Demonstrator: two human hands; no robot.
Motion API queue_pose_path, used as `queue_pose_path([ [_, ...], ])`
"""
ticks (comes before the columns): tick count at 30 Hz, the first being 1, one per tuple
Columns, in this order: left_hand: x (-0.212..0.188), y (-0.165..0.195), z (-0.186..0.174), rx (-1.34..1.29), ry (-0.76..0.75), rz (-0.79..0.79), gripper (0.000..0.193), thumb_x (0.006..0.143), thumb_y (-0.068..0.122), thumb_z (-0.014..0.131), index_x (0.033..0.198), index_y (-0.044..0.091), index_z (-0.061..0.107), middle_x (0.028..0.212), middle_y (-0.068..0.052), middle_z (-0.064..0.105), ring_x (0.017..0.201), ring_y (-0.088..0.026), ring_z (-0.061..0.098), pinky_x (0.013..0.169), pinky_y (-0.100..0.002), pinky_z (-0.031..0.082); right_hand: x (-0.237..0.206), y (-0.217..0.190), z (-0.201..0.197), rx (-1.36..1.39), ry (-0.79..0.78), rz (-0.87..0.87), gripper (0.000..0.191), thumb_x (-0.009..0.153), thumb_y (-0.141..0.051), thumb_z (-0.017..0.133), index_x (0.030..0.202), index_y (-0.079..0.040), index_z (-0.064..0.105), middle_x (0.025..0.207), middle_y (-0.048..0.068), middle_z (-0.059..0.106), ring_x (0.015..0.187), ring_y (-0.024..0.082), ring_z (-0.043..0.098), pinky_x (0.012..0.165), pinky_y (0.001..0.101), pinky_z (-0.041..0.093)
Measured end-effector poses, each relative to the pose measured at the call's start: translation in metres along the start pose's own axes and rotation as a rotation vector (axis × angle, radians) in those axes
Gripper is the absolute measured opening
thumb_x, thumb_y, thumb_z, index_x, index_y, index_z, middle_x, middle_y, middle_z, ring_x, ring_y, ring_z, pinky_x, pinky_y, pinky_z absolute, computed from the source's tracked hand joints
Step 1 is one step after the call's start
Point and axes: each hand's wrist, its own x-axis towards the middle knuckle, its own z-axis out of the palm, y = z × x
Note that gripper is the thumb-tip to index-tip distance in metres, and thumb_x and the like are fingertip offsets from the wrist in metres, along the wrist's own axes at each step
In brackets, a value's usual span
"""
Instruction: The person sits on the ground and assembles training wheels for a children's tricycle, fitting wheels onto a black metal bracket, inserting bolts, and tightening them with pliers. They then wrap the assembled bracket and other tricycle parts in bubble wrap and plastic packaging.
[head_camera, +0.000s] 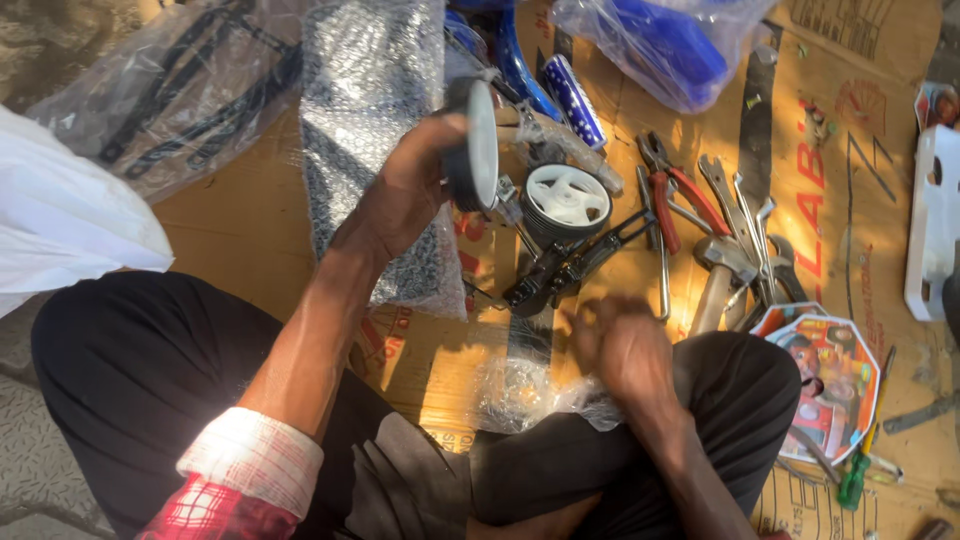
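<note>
My left hand (415, 185) is raised over the cardboard (240, 235) and grips a small black-tyred training wheel (472, 145) by its rim, held on edge. A second training wheel (566, 203) with a white hub lies flat just to its right, on a black metal bracket (570, 265). My right hand (622, 348) is blurred, low near my knee, fingers curled over a crumpled clear plastic bag (525, 392). Whether it grips the bag is unclear.
Red-handled pliers (672, 195), several spanners (745, 225) and a hammer (715, 280) lie to the right. Bubble wrap (375, 110), bagged blue parts (660, 45), a printed sticker plate (825, 375), a white plastic part (935, 220) and a green screwdriver (858, 475) surround them.
</note>
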Motion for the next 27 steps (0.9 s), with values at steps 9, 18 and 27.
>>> queue_pose_path([
  [9, 0.004, -0.02, -0.021, -0.288, 0.324, -0.004, 0.046, 0.091, 0.029, 0.074, 0.123, -0.002, 0.065, 0.108, -0.013, 0.075, 0.094, -0.022, 0.076, 0.078, -0.038, 0.066, 0.098, 0.028, 0.02, 0.098, -0.129, 0.423, 0.021, 0.1, -0.025, 0.07, 0.118, -0.015, 0.069, 0.112, 0.005, 0.073, 0.099, 0.022, 0.066, 0.091, 0.0413, 0.052],
  [18, 0.023, -0.039, -0.023, -0.444, 0.596, 0.0, 0.031, 0.087, 0.015, 0.074, 0.114, 0.001, 0.065, 0.103, -0.013, 0.074, 0.088, -0.023, 0.076, 0.069, -0.041, 0.068, 0.086, 0.055, 0.035, -0.212, 0.134, 0.385, 0.026, 0.088, -0.016, 0.074, 0.112, -0.006, 0.069, 0.106, 0.014, 0.066, 0.1, 0.035, 0.062, 0.076, 0.0496, 0.045],
  [27, 0.025, -0.041, -0.021, -0.425, 0.548, 0.005, 0.034, 0.088, 0.017, 0.072, 0.116, 0.0, 0.065, 0.103, -0.013, 0.074, 0.089, -0.022, 0.076, 0.07, -0.04, 0.067, 0.153, 0.037, 0.092, 0.551, -0.117, 0.18, 0.04, 0.112, -0.016, 0.031, 0.133, -0.003, 0.063, 0.131, 0.026, 0.062, 0.112, 0.041, 0.063, 0.1, 0.0506, 0.051],
])
